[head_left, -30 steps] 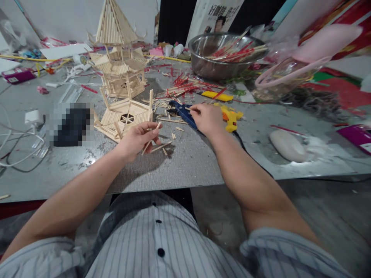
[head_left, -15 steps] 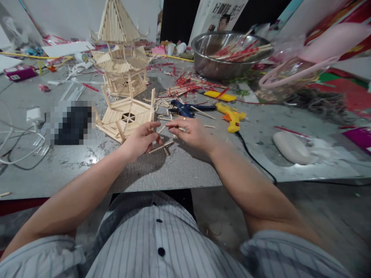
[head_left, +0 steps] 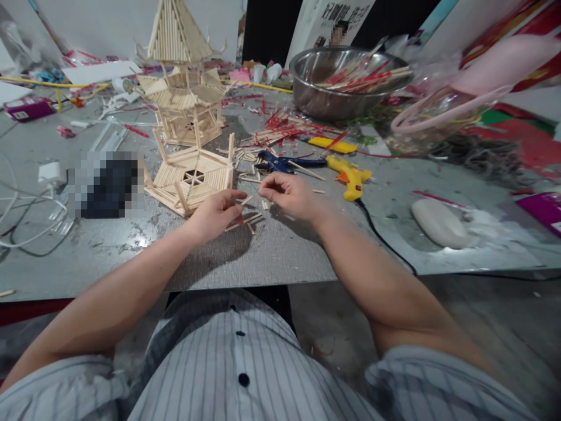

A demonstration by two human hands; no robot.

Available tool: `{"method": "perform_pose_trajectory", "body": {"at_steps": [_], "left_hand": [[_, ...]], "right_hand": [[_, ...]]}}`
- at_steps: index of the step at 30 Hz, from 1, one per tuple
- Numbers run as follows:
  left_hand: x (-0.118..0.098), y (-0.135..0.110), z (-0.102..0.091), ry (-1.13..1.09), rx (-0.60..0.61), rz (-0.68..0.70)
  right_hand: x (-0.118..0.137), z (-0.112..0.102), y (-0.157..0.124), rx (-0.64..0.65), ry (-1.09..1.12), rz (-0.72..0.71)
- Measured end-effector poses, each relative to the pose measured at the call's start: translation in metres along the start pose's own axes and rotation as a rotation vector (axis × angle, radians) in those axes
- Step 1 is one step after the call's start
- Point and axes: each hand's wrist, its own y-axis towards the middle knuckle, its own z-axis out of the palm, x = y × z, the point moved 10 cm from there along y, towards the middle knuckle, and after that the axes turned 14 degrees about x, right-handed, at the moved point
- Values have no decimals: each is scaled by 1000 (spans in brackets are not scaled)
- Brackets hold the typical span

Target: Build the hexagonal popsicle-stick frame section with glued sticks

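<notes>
My left hand (head_left: 218, 215) pinches a short wooden stick (head_left: 247, 200) between thumb and fingers, close to the front of a hexagonal stick base (head_left: 170, 173) with short upright posts. My right hand (head_left: 291, 196) is apart from it to the right, thumb and fingertips closed together; whatever they hold, if anything, is too small to make out. Below the hands, a few loose stick pieces (head_left: 251, 228) lie on the grey table (head_left: 272, 257). Behind the base stands a tiered pagoda model (head_left: 179, 35) made of the same sticks.
Blue-handled pliers (head_left: 274, 162), a yellow glue gun (head_left: 350, 177) and a yellow cutter (head_left: 333, 145) lie beyond my right hand. A steel bowl (head_left: 337, 99) with red-marked sticks stands at the back. A pale stone-like object (head_left: 439, 223) sits right, a blurred dark object (head_left: 111, 187) left.
My right hand has drawn slightly away to the right from my left hand. The short stick now shows in my left hand's pinch.
</notes>
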Motion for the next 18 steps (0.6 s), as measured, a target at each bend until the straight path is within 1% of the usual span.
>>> {"method": "perform_pose_trajectory", "body": {"at_steps": [2,4,7,9,11,13,14,18], "left_hand": [[-2,0,-4,110,-32,28],[-4,0,-7,209,-71,54],[-6,0,-8,251,-98,80],[-5,1,-8,219,-86,80],[-2,3,-7,173,-67,62],[2,4,-6,120,-50,43],[3,4,-6,100,-42,40],[2,6,-2,118,-13,68]], "right_hand": [[-7,-11,-1,-48,-67,65],[-9,-16,-1,-37,-178,121],[-5,-10,0,41,-363,160],[-3,-3,0,98,-471,169],[-1,3,-1,129,-542,167],[4,5,-3,117,-544,124],[9,6,-4,105,-524,80],[31,17,-8,100,-436,-145]]}}
